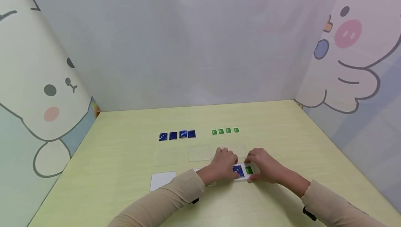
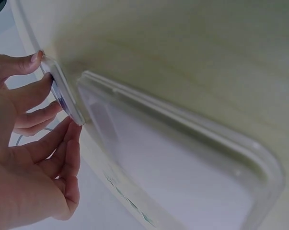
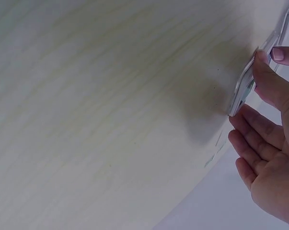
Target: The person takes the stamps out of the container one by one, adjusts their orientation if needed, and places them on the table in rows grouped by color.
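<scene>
- White case (image 1: 243, 179) is between the two hands at the table (image 1: 119, 185); whether it rests flat or is slightly raised cannot be told
- Left hand (image 1: 223, 164) pinches the white case at its left part, thumb on the near edge and a fingertip on the far edge, the other fingers bent
- Right hand (image 1: 264, 164) pinches the right part of the white case the same way, thumb near, a fingertip far, the remaining fingers loosely bent
- Blue square (image 1: 238, 171) and green square (image 1: 249, 170) show inside the white case, the blue one on the left
- Second case (image 2: 173, 158), white with a clear rim, lies left of the white case, mostly hidden by the left arm in the head view
- White panel (image 1: 163, 180) lies farther left of the white case
- Three clear pieces (image 1: 199, 153) lie in a row beyond the white case, the rightmost partly behind the left hand
- Four blue squares (image 1: 173, 135) stand in a row beyond the white case and to its left
- Four green squares (image 1: 228, 130) line up beyond the white case, right of the blue row
- Pale wall (image 1: 194, 46) rises farthest beyond the white case
</scene>
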A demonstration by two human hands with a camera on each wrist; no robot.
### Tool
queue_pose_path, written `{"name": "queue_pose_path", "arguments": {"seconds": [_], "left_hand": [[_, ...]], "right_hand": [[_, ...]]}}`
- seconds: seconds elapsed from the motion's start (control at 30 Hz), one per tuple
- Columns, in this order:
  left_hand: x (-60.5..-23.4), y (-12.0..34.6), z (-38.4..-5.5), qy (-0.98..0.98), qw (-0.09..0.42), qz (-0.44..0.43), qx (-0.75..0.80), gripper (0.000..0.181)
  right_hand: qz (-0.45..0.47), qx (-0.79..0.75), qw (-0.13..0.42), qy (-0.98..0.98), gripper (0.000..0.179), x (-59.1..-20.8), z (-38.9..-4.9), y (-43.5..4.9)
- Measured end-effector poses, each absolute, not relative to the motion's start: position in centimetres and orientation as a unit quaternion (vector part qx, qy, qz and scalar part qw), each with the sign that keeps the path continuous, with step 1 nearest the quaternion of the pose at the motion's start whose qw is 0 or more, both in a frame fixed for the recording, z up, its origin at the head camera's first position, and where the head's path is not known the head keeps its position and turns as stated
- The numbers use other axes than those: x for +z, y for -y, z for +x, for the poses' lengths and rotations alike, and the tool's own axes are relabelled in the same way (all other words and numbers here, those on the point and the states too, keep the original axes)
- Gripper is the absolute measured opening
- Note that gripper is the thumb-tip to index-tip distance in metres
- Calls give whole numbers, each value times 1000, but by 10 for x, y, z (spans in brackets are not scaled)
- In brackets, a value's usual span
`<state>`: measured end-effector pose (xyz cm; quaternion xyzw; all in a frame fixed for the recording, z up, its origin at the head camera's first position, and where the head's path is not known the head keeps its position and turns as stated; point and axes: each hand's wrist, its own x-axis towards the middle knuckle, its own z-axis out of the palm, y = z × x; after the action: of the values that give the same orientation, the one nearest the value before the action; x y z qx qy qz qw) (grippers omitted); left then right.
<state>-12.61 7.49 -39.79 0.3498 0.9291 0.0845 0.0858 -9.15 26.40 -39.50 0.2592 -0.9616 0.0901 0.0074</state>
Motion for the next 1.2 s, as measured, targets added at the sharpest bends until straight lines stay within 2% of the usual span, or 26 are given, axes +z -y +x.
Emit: {"name": "queue_pose_path", "arguments": {"seconds": [0.57, 0.9, 1.2], "left_hand": [[-401, -75, -136, -924, 109, 336, 145, 21], [-398, -74, -139, -923, 115, 319, 180, 19], [-398, -76, -147, -915, 158, 289, 231, 17]], "right_hand": [[267, 100, -5, 958, 48, -395, -94, -266], [268, 98, 2, 958, 48, -396, -94, -266], [271, 97, 9, 958, 48, -398, -94, -267]]}}
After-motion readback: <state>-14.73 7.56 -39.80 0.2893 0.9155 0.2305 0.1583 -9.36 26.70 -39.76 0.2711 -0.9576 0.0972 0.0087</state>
